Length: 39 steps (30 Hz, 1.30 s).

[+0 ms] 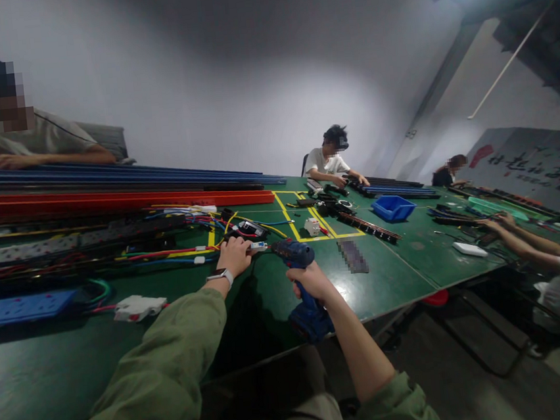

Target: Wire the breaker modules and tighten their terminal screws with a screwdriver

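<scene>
Head view, item one: which tool do your right fingers have?

— One cordless drill, blue. You have them clenched round its grip, under the body. It is held roughly level, nose to your left, presumably so the chuck end lines up with the work at your other hand.

Item two: your left fingers?

— Grasping one small white component, exact type too small to tell. It juts from your fingertips towards the drill's nose, likely pinched at one end to steady it and leave the other end free.

Contact between the two?

— Just beside each other; you cannot tell from here whether they touch. Both stand in front of you, over the near part of the green counter.

Remaining stock?

— One cable bundle, left of and beyond your left fingers, probably laid lengthwise to keep the wires together. One white circuit breaker, beyond the drill, within yellow tape that seems to mark out a work zone.
</scene>
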Each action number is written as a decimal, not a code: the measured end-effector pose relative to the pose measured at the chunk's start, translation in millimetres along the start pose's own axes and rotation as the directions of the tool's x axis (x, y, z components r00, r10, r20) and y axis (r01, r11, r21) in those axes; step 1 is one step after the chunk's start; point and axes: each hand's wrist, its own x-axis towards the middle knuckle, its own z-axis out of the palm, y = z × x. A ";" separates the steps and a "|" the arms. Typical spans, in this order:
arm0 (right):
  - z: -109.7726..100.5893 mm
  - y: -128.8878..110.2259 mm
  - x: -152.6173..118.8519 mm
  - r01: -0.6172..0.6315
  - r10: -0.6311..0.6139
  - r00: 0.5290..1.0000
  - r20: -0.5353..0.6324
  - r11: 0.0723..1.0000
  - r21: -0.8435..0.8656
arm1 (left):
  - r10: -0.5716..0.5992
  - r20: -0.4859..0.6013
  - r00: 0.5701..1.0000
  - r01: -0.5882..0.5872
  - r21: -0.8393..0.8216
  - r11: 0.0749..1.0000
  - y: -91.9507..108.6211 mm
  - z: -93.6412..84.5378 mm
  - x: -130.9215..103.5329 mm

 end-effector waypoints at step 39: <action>1.1 -0.1 0.6 0.007 -0.007 1.000 -0.009 1.000 0.006 | 0.012 -0.006 1.000 -0.012 0.023 1.000 0.1 -0.3 -0.4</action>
